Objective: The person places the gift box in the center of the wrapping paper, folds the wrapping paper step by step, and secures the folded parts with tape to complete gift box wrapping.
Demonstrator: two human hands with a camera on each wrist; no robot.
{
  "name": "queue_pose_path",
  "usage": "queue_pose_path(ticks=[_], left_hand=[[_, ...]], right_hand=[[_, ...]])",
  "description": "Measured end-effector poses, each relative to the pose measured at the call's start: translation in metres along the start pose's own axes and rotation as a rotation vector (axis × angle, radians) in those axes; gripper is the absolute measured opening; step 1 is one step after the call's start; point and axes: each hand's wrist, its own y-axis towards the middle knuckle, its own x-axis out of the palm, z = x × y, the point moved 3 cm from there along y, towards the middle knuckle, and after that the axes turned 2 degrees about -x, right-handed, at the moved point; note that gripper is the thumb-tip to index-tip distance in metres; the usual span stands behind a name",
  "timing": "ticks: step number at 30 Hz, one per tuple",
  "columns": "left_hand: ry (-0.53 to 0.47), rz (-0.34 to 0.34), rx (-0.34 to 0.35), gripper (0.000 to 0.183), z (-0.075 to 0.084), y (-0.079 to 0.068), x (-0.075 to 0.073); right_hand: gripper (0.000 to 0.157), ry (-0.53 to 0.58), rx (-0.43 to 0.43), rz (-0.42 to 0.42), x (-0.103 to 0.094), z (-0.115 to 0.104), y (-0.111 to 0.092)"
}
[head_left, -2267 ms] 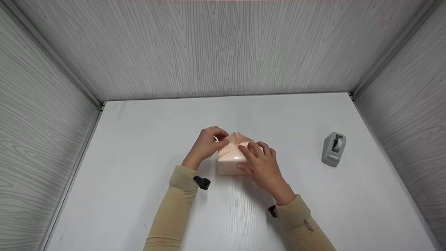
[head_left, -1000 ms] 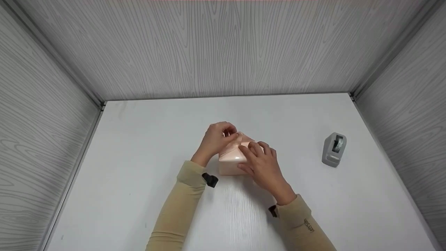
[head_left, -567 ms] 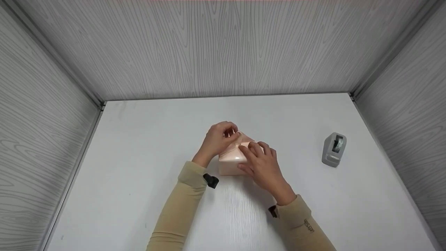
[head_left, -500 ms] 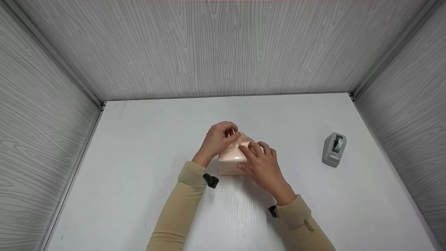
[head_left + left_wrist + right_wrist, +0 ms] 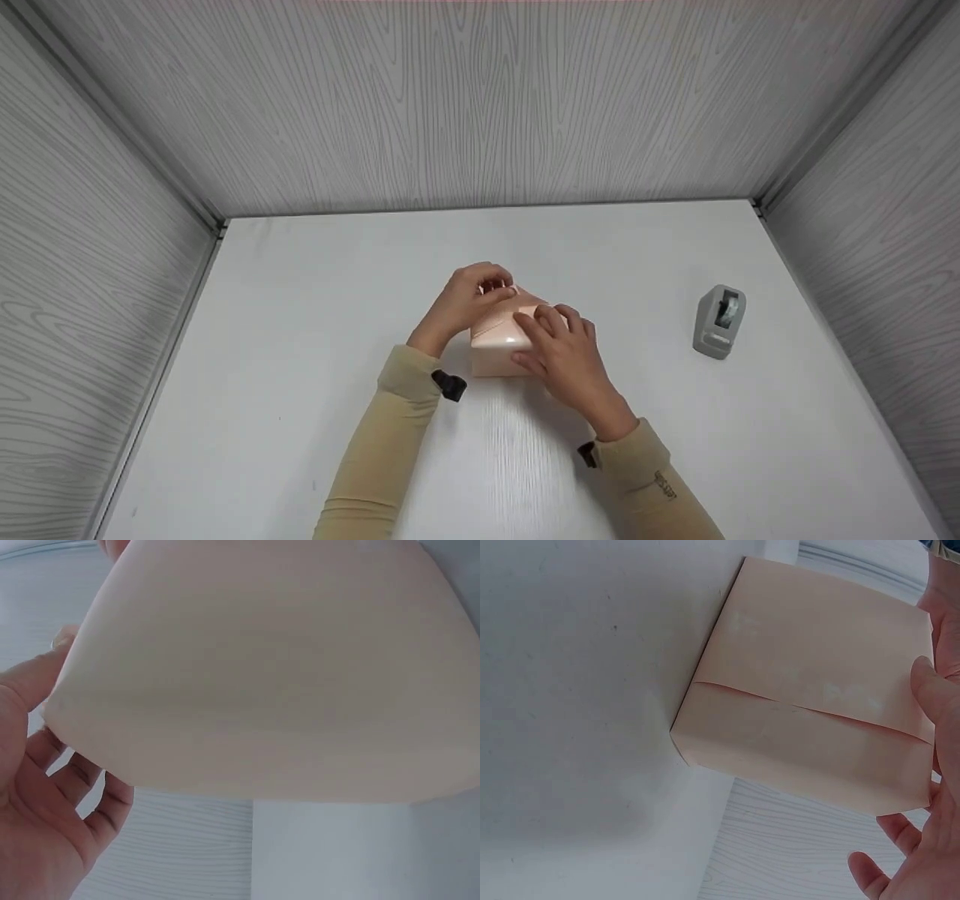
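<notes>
A small box wrapped in glossy pale pink paper [image 5: 497, 360] stands on the table between my hands. My left hand [image 5: 459, 304] pinches the folded paper flap at the far end of its top between thumb and fingers. In the left wrist view, the thumb and curled fingers of that hand [image 5: 37, 810] are at a corner of the paper. My right hand [image 5: 568, 364] holds the box from the right, fingers bent over its top and thumb on its near side. The right wrist view shows a lapped paper edge [image 5: 810, 711] running along the side.
A grey tape dispenser [image 5: 718, 322] with a roll of tape stands to the right on the white table [image 5: 300, 315]. Grey wood-grain panels [image 5: 480, 105] rise at the back and on both sides.
Since the earliest frame my left hand has moved from the box's left edge rightward and away to the top flap. It has shifted only slightly in the last half second. The right hand stays put.
</notes>
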Motion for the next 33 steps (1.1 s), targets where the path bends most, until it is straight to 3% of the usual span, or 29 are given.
queue_pose_path(ticks=[12,27,33], left_hand=[[0.066,0.032,-0.056,0.01,0.0032,0.0034,0.0046],[0.087,0.034,-0.067,0.011,0.0051,0.0025,0.006],[0.058,0.056,-0.036,0.016,0.0049,-0.0019,0.0018]], right_hand=[[0.054,-0.002,0.004,-0.005,-0.0003,-0.0001,0.001],[0.052,0.002,-0.005,0.023,0.0004,0.0007,-0.0005],[0.054,0.003,-0.004,0.014,0.0005,0.0005,-0.0006]])
